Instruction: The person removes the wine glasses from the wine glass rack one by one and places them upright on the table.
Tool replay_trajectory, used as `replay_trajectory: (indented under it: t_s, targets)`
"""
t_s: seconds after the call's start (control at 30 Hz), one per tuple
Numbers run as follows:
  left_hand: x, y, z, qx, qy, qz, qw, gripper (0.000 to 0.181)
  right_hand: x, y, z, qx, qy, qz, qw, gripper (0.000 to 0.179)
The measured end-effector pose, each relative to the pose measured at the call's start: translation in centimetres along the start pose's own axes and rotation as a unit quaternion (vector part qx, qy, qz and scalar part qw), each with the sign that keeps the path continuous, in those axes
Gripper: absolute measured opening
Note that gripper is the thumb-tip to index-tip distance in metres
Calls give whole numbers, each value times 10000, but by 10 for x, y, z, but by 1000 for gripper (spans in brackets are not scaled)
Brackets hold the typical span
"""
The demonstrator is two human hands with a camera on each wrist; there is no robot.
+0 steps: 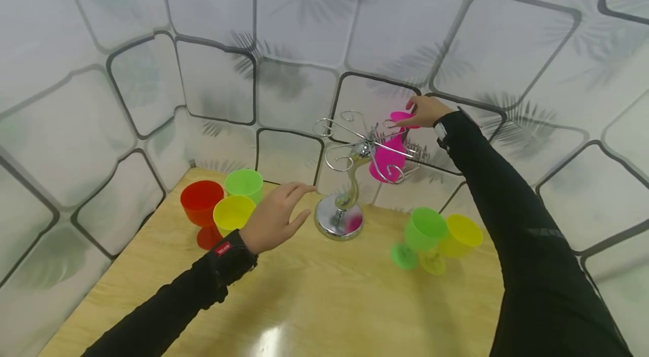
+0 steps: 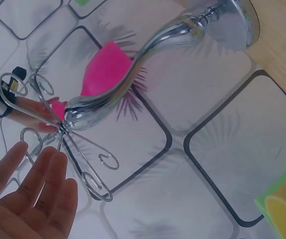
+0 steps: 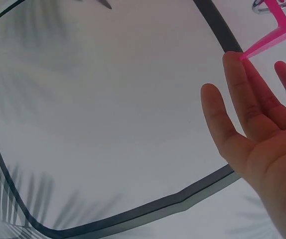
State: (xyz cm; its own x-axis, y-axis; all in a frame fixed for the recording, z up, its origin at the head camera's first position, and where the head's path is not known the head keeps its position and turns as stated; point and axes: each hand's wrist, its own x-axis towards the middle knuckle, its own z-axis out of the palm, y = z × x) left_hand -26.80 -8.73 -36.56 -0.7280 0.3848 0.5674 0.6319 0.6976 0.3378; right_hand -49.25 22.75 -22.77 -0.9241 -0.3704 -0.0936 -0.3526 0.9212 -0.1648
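Note:
A bright pink goblet (image 1: pixel 389 157) hangs upside down at the right side of a chrome wire rack (image 1: pixel 367 146), its stem by a curled wire loop. My right hand (image 1: pixel 426 111) is at the goblet's upturned foot; in the right wrist view its straight fingers (image 3: pixel 247 99) touch the foot's edge (image 3: pixel 277 35), with the thumb apart from it. My left hand (image 1: pixel 276 219) is held in the air left of the rack's round base (image 1: pixel 338 219), fingers spread and holding nothing. The left wrist view shows the rack's curved post (image 2: pixel 143 59) with the pink bowl behind it.
Red (image 1: pixel 201 202), yellow (image 1: pixel 233 213) and light green (image 1: pixel 244 183) goblets stand at the table's left, partly behind my left hand. Another green goblet (image 1: pixel 425 230) and a yellow one (image 1: pixel 460 236) stand at the right. Patterned wall covering (image 1: pixel 299 8) rises behind the wooden table (image 1: pixel 350 300).

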Motion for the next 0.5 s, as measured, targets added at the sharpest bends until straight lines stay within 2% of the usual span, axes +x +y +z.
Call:
replay_trajectory:
  t_s: [0.13, 0.33, 0.5]
  targets:
    - [1, -4, 2, -8, -22, -112, 9999, 40, 3, 0, -1, -75, 83, -263, 9996, 68]
    - [3, -10, 4, 48, -148, -279, 9995, 39, 0, -23, -10, 109, 78, -316, 9994, 65]
    - [6, -11, 3, 73, -161, -291, 9994, 38, 7, -39, -19, 134, 122, -329, 9993, 65]
